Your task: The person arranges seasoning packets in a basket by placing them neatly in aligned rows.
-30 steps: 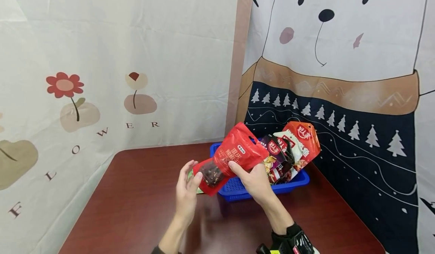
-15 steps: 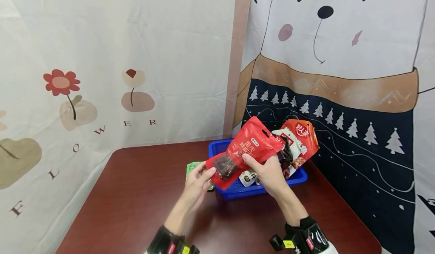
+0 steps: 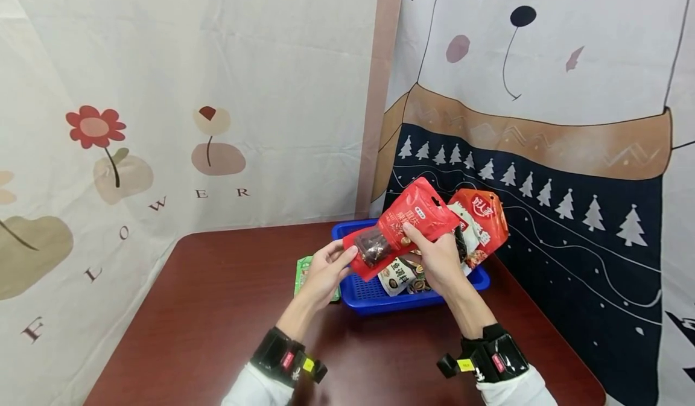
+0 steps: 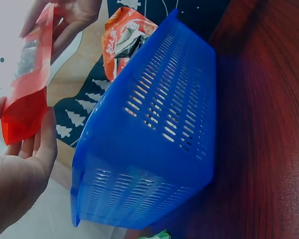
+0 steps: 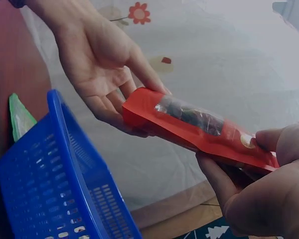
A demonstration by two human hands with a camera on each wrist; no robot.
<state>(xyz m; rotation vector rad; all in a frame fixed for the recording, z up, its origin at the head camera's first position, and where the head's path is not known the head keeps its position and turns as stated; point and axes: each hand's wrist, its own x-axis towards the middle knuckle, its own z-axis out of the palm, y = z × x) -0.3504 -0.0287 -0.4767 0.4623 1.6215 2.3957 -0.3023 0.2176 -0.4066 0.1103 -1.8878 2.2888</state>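
Observation:
A red food pouch [image 3: 404,222] with a clear window showing dark contents is held tilted above the blue basket [image 3: 374,300]. My left hand [image 3: 324,270] pinches its lower left corner, thumb on the front. Around its right side my right hand [image 3: 438,258] grips, the thumb lying across the printed front. In the right wrist view the pouch [image 5: 189,122] spans between both hands, well above the basket's rim. Inside the basket lie a white seasoning packet [image 3: 397,276] and an orange-red packet [image 3: 483,219] leaning against the back right; others are partly hidden behind the pouch.
A green packet [image 3: 303,270] lies on the dark red-brown table [image 3: 233,297], against the basket's left side. Behind the table hang printed cloths, one with flowers [image 3: 95,127] and one with a bear [image 3: 521,80].
Both hands have carried the red pouch right and slightly up over the basket. The left hand has closed in on its lower corner. The green packet and white packet show more now.

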